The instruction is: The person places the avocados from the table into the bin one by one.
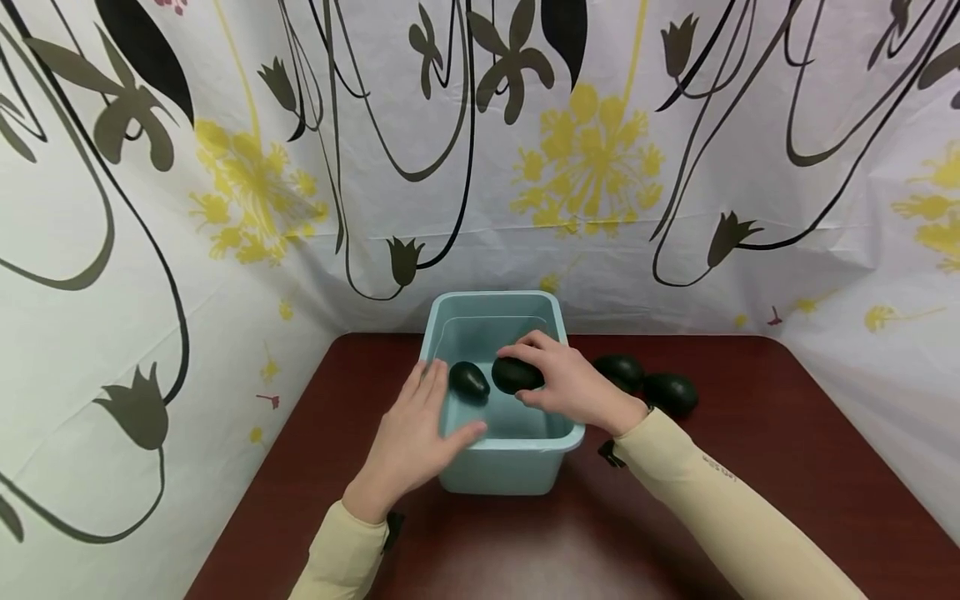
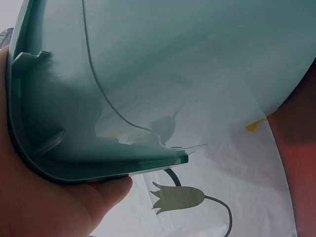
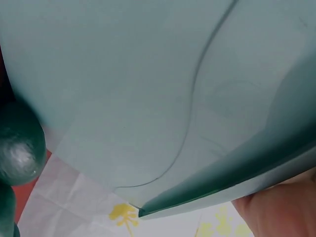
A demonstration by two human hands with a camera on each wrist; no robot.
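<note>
A light blue plastic bin [image 1: 498,471] stands on the table. Over its interior, my right hand [image 1: 562,375] grips a dark green avocado [image 1: 516,376] between thumb and fingers. Another avocado [image 1: 468,382] lies inside the bin toward its left wall. My left hand [image 1: 412,437] rests at the bin's left front corner, fingers straight along the side rim and thumb stretched over the front rim. In the left wrist view the left hand [image 2: 54,207] lies against the outside of the rim. The right wrist view has the right hand [image 3: 284,207] at the rim, the gripped avocado hidden.
Two more avocados, one farther back [image 1: 618,372] and one nearer [image 1: 670,394], lie on the dark red table [image 1: 757,467] just right of the bin. A white cloth [image 1: 480,200] with printed flowers hangs behind the table and along both sides.
</note>
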